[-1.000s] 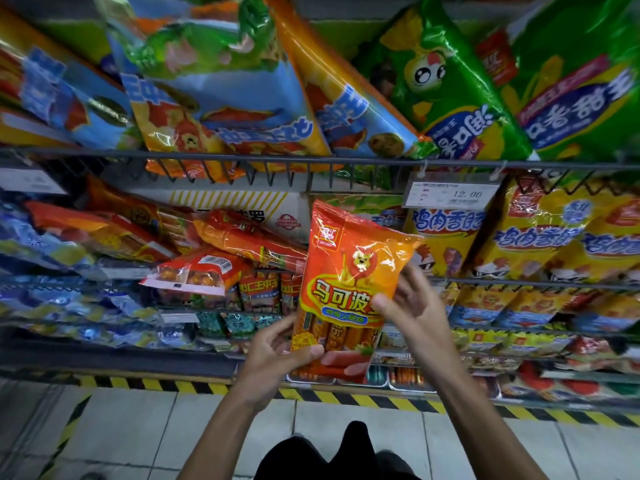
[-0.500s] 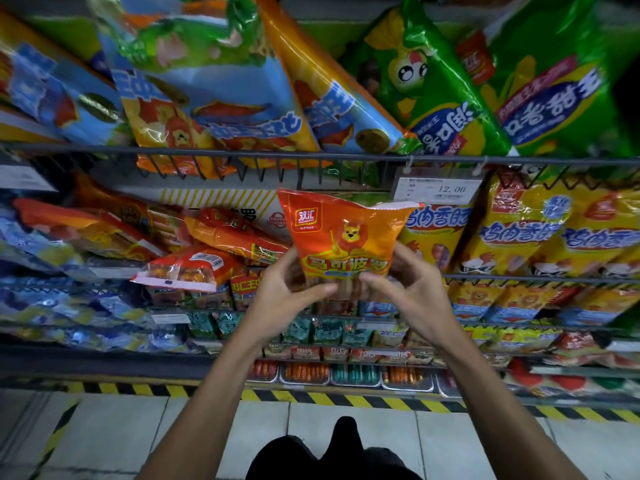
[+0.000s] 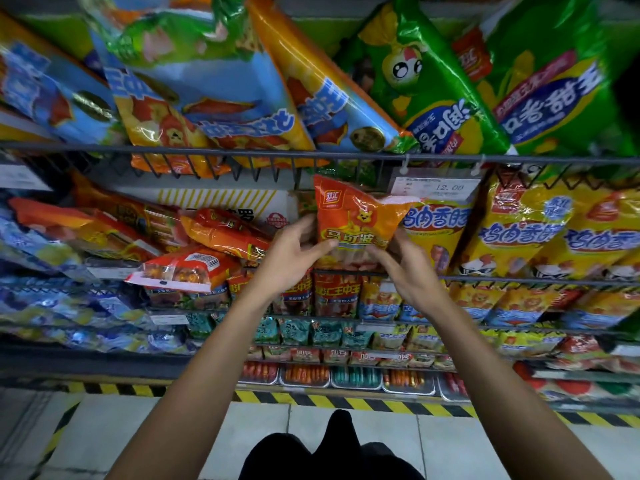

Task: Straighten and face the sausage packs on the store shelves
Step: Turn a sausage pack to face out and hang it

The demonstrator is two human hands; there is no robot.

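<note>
An orange sausage pack [image 3: 353,220] with a cartoon lion stands upright, label towards me, on the second wire shelf [image 3: 485,279], left of the yellow packs [image 3: 519,233]. My left hand [image 3: 294,258] grips its lower left edge. My right hand [image 3: 401,268] grips its lower right edge. The pack's bottom is hidden behind my fingers. Left of it, red and orange packs [image 3: 221,233] lie tilted and piled.
Large blue [image 3: 207,109] and green packs [image 3: 450,98] lean on the top wire shelf [image 3: 242,154]. A price tag [image 3: 436,187] reading 12.00 hangs just right of the held pack. Lower shelves hold small packs and trays [image 3: 356,377]. Yellow-black tape [image 3: 311,400] edges the tiled floor.
Both hands have lifted the orange pack from in front of the lower shelves up and inward onto the second shelf, beside the yellow packs. My left hand shifted from its bottom to its side.
</note>
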